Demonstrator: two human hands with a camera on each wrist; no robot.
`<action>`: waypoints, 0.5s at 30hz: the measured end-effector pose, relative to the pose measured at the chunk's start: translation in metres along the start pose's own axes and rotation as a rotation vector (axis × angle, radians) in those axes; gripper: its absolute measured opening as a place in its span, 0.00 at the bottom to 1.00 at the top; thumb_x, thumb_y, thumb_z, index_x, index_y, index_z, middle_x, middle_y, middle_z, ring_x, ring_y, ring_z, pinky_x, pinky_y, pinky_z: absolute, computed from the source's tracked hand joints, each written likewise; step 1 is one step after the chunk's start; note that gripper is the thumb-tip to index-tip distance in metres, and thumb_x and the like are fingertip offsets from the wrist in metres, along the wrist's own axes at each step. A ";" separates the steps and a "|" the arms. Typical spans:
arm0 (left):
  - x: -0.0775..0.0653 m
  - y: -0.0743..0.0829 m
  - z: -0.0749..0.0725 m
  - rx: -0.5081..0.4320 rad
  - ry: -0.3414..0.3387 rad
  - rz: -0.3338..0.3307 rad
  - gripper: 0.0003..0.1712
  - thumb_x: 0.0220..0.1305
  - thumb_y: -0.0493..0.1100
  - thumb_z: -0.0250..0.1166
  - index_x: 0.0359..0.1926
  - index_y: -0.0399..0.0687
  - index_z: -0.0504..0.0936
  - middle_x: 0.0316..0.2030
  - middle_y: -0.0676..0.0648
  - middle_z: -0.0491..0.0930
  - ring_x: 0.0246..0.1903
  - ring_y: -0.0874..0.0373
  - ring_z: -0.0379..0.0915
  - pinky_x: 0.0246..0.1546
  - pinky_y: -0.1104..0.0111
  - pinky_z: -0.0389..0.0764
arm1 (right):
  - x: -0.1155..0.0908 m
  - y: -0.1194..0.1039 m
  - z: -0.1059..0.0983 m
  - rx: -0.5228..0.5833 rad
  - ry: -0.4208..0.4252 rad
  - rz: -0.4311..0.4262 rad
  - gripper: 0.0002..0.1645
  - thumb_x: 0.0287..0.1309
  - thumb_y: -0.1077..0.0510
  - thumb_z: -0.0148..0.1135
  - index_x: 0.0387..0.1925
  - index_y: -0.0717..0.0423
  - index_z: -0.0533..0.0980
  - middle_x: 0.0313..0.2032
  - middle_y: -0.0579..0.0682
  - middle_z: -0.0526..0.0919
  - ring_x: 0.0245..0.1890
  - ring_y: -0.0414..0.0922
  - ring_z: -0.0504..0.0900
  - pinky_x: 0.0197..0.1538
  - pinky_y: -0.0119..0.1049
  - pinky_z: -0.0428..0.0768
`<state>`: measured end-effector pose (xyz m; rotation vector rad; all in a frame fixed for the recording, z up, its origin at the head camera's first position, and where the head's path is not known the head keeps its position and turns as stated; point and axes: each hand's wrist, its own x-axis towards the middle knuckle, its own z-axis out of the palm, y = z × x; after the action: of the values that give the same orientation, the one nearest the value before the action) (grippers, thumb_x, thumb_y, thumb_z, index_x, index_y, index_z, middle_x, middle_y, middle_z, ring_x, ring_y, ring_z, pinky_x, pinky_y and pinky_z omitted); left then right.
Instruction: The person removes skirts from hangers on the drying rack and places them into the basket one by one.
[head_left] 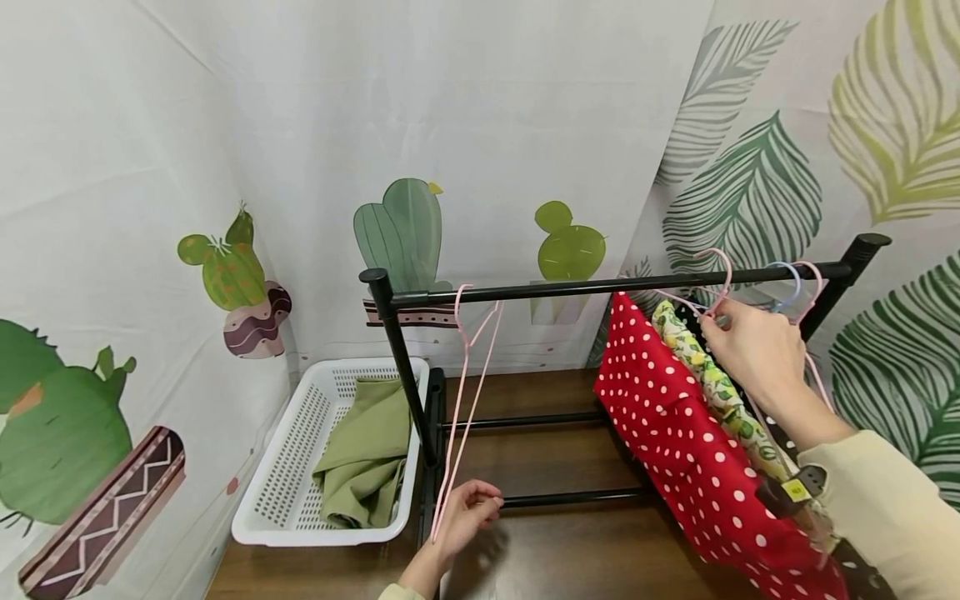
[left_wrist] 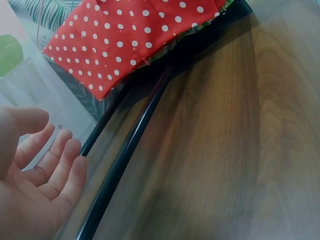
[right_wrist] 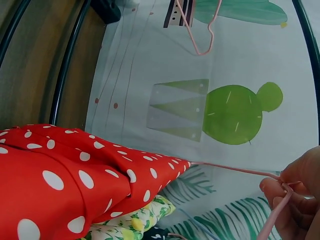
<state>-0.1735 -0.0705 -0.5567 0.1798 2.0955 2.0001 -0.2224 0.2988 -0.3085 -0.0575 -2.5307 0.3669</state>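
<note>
Red cloth [head_left: 667,408] slants between the empty left hand [head_left: 468,515] and nearer right hand [head_left: 757,343], which pinches its pink hanger [head_left: 728,271].

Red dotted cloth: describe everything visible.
The red cloth, white-dotted and apparently thin fabric, hangs slanting and softly folded under the right half of the black rail, left of the lemon-print cloth. A pink hanger emerges at its pointed upper corner; the right grip pinches this hanger, not the cloth. Contact below is unclear.
</note>
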 end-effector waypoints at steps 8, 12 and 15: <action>-0.002 0.001 0.001 -0.011 0.000 -0.012 0.14 0.56 0.37 0.63 0.41 0.29 0.77 0.27 0.50 0.79 0.26 0.61 0.77 0.30 0.65 0.80 | -0.002 -0.005 -0.002 0.005 0.029 -0.039 0.10 0.56 0.55 0.56 0.25 0.56 0.77 0.10 0.53 0.72 0.12 0.53 0.68 0.13 0.44 0.59; 0.000 0.000 0.001 -0.008 -0.005 -0.026 0.14 0.57 0.38 0.63 0.41 0.30 0.77 0.27 0.50 0.79 0.26 0.62 0.77 0.30 0.65 0.80 | -0.002 -0.008 -0.002 -0.006 0.038 -0.052 0.09 0.55 0.54 0.57 0.25 0.55 0.78 0.11 0.53 0.73 0.12 0.53 0.69 0.13 0.44 0.58; 0.002 -0.003 0.002 0.002 -0.007 -0.033 0.14 0.57 0.37 0.63 0.41 0.30 0.77 0.28 0.48 0.80 0.26 0.61 0.77 0.30 0.63 0.81 | -0.003 -0.010 -0.003 -0.008 0.033 -0.051 0.09 0.54 0.54 0.57 0.24 0.53 0.77 0.11 0.51 0.73 0.12 0.52 0.69 0.13 0.43 0.59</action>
<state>-0.1750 -0.0687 -0.5596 0.1509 2.0830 1.9752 -0.2185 0.2897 -0.3051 -0.0021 -2.4960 0.3333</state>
